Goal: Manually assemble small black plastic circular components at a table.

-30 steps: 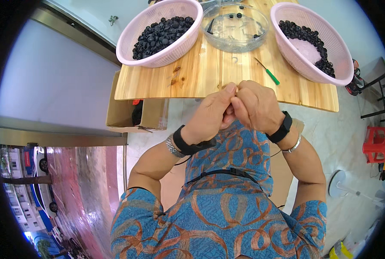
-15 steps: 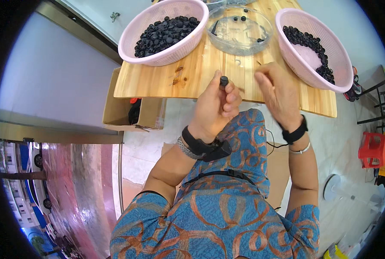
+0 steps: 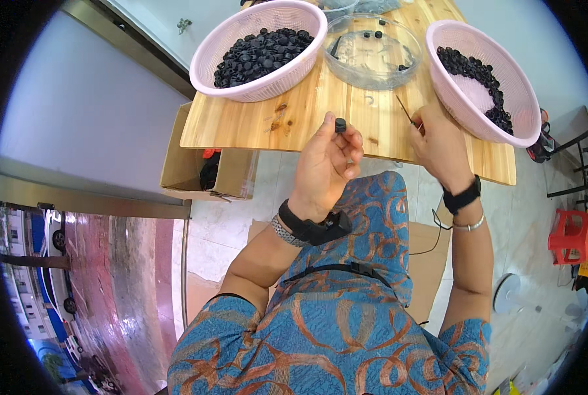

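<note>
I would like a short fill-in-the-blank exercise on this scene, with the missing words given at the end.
1. The left hand holds a small part whose colour is ____.
2. The clear tray stands ____ the left basket and the right basket.
3. Of these two baskets, the fuller is the ____ one.
4. The right hand is at the thin tool, and the basket nearest to this hand is the ____ one.

Missing words: black; between; left; right.

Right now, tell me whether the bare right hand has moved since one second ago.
Yes: against the pale wooden table, the right hand has moved rightward and farther over it, toward the pink plastic basket on the right.
</note>
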Demonstrator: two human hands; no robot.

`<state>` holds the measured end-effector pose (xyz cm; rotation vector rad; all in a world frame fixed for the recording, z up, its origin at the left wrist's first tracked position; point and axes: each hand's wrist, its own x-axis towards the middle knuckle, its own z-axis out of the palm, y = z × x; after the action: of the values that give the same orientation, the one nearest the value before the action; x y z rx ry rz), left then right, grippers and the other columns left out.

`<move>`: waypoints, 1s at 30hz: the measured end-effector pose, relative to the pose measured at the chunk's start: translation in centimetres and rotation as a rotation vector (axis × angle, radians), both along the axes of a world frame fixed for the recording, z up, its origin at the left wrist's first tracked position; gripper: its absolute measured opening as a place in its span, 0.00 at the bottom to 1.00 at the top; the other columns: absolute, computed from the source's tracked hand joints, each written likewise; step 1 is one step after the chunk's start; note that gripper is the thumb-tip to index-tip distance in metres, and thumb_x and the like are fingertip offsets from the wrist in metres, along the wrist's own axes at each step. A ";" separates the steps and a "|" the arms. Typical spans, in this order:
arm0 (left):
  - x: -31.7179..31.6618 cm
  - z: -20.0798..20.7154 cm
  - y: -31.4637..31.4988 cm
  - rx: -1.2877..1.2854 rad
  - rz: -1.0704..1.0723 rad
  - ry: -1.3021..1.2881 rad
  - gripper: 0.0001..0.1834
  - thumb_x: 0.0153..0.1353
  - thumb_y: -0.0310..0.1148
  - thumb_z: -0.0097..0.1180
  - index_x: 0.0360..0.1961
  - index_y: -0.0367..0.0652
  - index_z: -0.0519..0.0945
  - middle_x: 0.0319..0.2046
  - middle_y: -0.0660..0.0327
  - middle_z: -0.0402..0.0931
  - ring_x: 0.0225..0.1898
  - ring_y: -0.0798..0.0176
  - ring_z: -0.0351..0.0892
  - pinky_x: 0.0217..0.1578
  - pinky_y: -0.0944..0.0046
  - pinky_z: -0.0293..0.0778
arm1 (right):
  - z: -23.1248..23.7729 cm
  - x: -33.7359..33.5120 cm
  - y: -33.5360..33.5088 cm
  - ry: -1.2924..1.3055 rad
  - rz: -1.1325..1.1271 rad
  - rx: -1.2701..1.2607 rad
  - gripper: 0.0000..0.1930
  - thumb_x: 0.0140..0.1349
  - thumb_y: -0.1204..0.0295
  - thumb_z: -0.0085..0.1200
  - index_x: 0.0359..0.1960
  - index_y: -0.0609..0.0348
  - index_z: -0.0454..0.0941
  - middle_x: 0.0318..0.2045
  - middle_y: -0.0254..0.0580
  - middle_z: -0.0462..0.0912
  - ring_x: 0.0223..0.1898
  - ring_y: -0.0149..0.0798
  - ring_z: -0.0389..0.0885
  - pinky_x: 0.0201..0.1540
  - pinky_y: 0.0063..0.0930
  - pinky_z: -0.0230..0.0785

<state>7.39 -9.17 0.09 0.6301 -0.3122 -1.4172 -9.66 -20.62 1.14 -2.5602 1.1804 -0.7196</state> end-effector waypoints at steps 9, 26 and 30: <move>-0.8 -0.2 -0.5 0.039 0.033 -0.132 0.19 0.64 0.50 0.41 0.30 0.45 0.70 0.24 0.67 0.69 0.25 0.72 0.67 0.18 0.76 0.60 | 2.2 1.8 5.8 -0.346 0.341 0.010 0.13 0.51 0.77 0.50 0.41 0.57 0.72 0.25 0.43 0.77 0.24 0.42 0.78 0.25 0.31 0.70; -2.1 -0.5 -1.2 0.041 0.244 -0.309 0.16 0.64 0.46 0.45 0.30 0.44 0.70 0.22 0.66 0.69 0.23 0.74 0.68 0.15 0.77 0.61 | 1.7 2.4 6.5 -0.224 0.269 -0.100 0.15 0.53 0.73 0.50 0.45 0.58 0.72 0.24 0.39 0.78 0.24 0.40 0.78 0.25 0.30 0.70; -3.0 -0.6 -2.0 -0.006 0.350 -0.340 0.15 0.64 0.45 0.45 0.30 0.43 0.70 0.21 0.67 0.68 0.23 0.75 0.67 0.15 0.77 0.61 | 0.7 3.9 7.4 -0.190 0.152 -0.079 0.17 0.56 0.74 0.50 0.49 0.54 0.70 0.25 0.42 0.79 0.22 0.42 0.78 0.22 0.30 0.68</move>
<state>4.41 -11.18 -0.55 0.8770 -0.4491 -0.9721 -5.77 -13.19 1.87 -2.5428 0.9054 -0.9649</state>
